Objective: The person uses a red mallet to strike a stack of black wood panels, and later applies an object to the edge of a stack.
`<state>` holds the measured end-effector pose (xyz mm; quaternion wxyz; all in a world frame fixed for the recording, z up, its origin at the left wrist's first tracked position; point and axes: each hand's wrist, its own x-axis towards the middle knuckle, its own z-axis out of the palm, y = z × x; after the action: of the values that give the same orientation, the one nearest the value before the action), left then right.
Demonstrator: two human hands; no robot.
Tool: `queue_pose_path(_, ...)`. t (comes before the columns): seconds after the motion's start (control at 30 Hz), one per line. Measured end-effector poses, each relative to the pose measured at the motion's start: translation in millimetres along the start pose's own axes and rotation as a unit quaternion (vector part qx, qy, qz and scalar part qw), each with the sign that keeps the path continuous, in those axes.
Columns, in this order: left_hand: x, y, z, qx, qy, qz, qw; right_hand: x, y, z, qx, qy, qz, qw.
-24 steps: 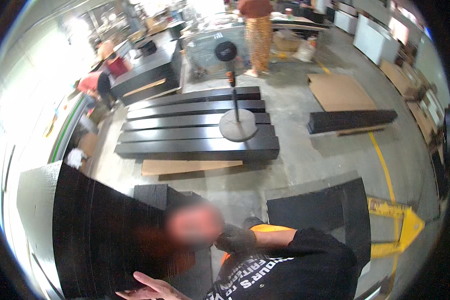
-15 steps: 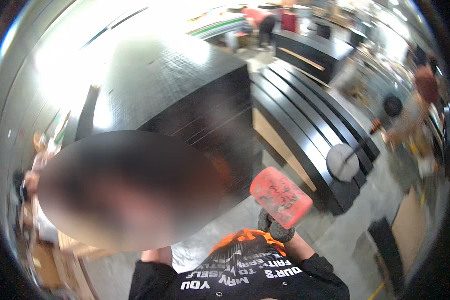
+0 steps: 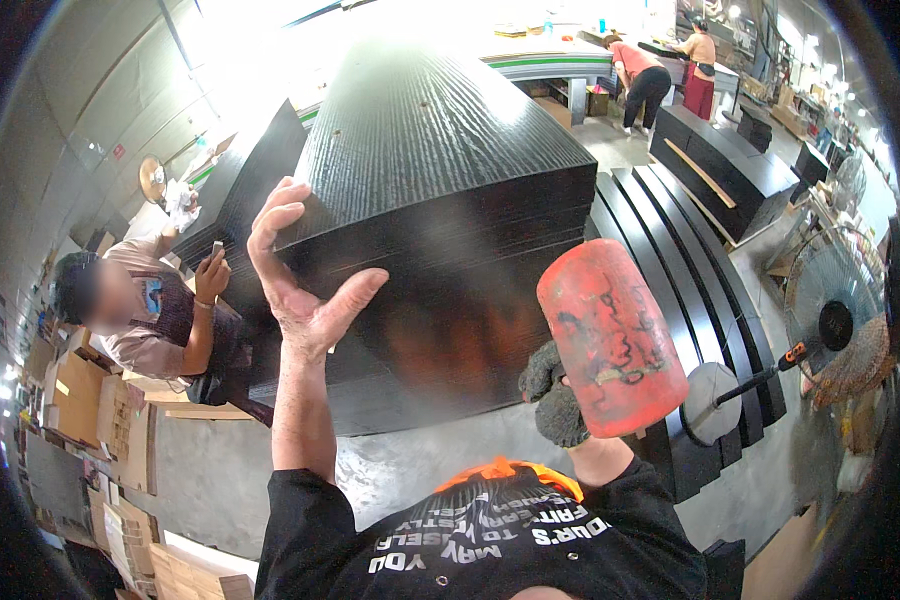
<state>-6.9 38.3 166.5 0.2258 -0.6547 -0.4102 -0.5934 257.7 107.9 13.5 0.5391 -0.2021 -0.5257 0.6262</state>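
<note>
My bare left hand is open, fingers spread, at the near left corner of a tall stack of black wood-grain panels. Its fingers reach up along the panel edges, and I cannot tell whether they touch. In a dark grey glove, my right hand is closed on a red cylindrical plastic container with black scribbles on its side. The container is tilted in front of the stack's right part and hides most of the grip.
A person stands left of the stack. On the right lie long black panels, a round grey disc and a standing fan. Cardboard boxes are at far left. Two people work at a table behind.
The view has shifted, and the stack now appears more central. The red container looks larger and higher. My left hand, blurred before, shows spread beside the stack; the person at left is now clearly visible.
</note>
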Motion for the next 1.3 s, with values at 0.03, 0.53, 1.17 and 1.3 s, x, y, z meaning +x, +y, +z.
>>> queue_pose_path(0.03, -3.7, 0.4, -1.8, 0.015, -0.007, -0.003, 1.000, 1.2, 3.8, 3.8, 0.006, -0.006, 0.001, 1.000)
queue_pose_path(0.53, -6.9, 2.1, 6.0, -0.007, 0.015, -0.012, 1.000, -5.6, 2.2, 19.6, -0.012, 0.015, -0.038, 0.999)
queue_pose_path(1.17, 0.7, -3.8, 8.3, -0.023, 0.008, -0.011, 1.000, 17.9, -12.7, 39.1, -0.043, 0.006, -0.071, 0.997)
queue_pose_path(1.3, -1.9, 0.0, -1.5, -0.003, 0.012, -0.002, 1.000, 16.2, -11.6, 40.9, -0.051, 0.016, -0.072, 0.996)
